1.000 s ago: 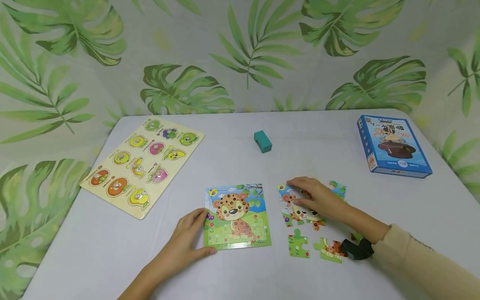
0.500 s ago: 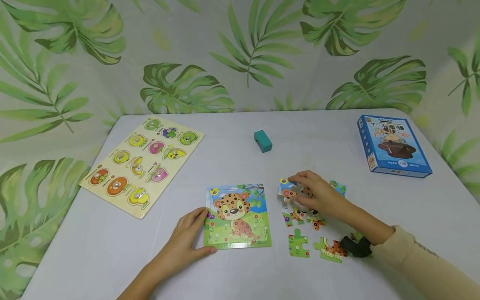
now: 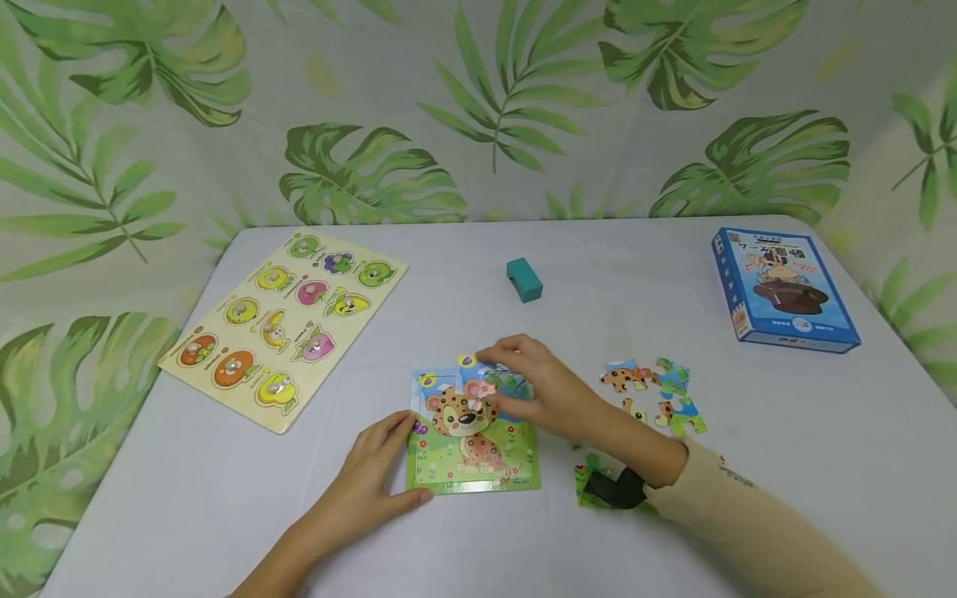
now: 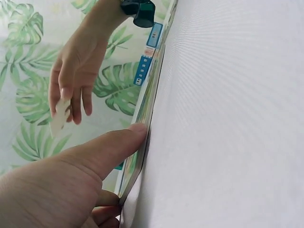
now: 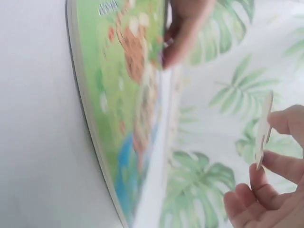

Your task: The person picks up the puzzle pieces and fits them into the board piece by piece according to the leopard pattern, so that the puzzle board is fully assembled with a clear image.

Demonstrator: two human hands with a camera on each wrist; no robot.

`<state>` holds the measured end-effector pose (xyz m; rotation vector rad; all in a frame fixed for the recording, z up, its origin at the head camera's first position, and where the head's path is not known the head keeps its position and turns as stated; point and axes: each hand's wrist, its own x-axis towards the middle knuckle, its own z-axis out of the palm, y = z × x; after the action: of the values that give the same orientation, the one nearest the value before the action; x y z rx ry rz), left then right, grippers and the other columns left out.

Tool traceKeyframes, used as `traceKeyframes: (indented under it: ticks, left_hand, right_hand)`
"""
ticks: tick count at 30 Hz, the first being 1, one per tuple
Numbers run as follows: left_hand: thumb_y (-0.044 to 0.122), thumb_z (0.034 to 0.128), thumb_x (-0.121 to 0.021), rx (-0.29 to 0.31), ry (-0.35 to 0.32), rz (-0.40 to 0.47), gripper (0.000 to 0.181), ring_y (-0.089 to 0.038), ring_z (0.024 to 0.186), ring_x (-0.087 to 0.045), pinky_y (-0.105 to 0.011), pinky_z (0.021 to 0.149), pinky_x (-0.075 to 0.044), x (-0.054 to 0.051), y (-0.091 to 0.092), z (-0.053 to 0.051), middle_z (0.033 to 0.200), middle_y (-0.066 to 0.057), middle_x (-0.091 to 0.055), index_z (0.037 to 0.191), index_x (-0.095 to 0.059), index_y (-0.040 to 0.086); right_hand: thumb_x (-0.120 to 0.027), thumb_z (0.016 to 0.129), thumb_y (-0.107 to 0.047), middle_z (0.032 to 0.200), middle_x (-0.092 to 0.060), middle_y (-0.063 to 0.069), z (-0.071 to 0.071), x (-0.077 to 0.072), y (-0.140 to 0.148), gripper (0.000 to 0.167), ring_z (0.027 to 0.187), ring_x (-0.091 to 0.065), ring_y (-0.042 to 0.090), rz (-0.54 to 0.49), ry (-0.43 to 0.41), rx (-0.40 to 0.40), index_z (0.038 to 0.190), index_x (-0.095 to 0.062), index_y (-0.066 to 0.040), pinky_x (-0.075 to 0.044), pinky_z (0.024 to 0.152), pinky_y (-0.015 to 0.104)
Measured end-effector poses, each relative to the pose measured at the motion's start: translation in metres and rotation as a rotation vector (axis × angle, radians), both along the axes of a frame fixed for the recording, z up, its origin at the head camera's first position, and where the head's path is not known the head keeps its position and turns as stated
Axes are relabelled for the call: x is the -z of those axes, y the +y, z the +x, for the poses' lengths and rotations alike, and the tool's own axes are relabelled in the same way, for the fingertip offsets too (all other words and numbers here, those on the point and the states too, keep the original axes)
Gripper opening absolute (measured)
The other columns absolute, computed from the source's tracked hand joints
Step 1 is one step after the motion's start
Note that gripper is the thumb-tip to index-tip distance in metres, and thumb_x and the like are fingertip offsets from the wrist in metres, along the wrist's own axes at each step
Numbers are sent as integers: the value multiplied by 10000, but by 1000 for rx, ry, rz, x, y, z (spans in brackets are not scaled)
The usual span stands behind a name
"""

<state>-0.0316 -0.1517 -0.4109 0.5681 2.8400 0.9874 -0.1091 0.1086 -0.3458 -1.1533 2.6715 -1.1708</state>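
Note:
In the head view a square leopard puzzle board (image 3: 516,465) lies at the middle front of the table. My left hand (image 3: 372,469) holds it at its near left corner, thumb (image 4: 128,140) on the near edge and fingers at the left edge. Above the board's upper part, my right hand (image 3: 549,390) pinches a jigsaw piece (image 3: 465,374) showing blue sky and a leopard ear. The right wrist view shows this piece (image 5: 262,130) edge-on between thumb and fingertips, apart from the board. Several loose pieces (image 3: 630,378) lie right of the board, some hidden under the right forearm.
A wooden fruit peg board (image 3: 295,328) lies at the back left. Behind the puzzle stands a small teal block (image 3: 524,280). A blue box (image 3: 788,291) is at the back right. Leaf-patterned cloth (image 3: 508,108) hangs behind the table.
My right hand has lifted the ear piece from the loose group and carried it left, over the puzzle board. My left hand stays at the board's corner.

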Motion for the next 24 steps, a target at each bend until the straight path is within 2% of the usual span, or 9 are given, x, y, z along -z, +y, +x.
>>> traceKeyframes:
  ticks: [3,8,13,18,24]
  left_hand:
    - [372,681,-759,2,-1,7,887,-258,1268,-234,-462,1008,-233,0,0,0,1396,-93,-307,1379,-332,29]
    - [393,683,-754,1,0,4,880,-259,1269,-237,-463,1006,-239,-1,0,0,1402,-97,-301,1371,-346,26]
    - [405,732,-712,12,58,-60,793,-266,1253,-276,-448,1004,-255,-1,1,-1,1371,-113,-339,1337,-390,6]
    - [454,686,-731,40,113,-165,827,-268,1172,-362,-416,970,-306,-4,2,-10,1288,-126,-394,1300,-416,-2]
    - [508,622,-749,120,96,-243,978,-201,977,-388,-345,837,-360,-13,2,-24,1165,-106,-413,1376,-342,36]
  right_hand:
    - [-632,830,-176,1166,-458,65,0,11,-18,439,1061,-418,187,74,-28,4,1246,-530,-83,-430,830,317]
    - [-628,828,-207,1174,-492,58,-2,29,-36,458,1061,-449,176,170,-57,13,1250,-522,-65,-424,857,309]
    - [-639,831,-205,1161,-513,48,-8,39,-41,419,1068,-463,167,199,-88,10,1212,-552,-54,-404,892,313]
    - [-638,841,-214,1159,-519,54,-14,46,-42,413,1075,-458,180,235,-62,-1,1214,-556,-56,-376,915,327]
    - [-645,834,-237,1163,-524,41,-19,53,-46,409,1054,-461,186,240,-7,-3,1211,-568,-99,-368,896,335]
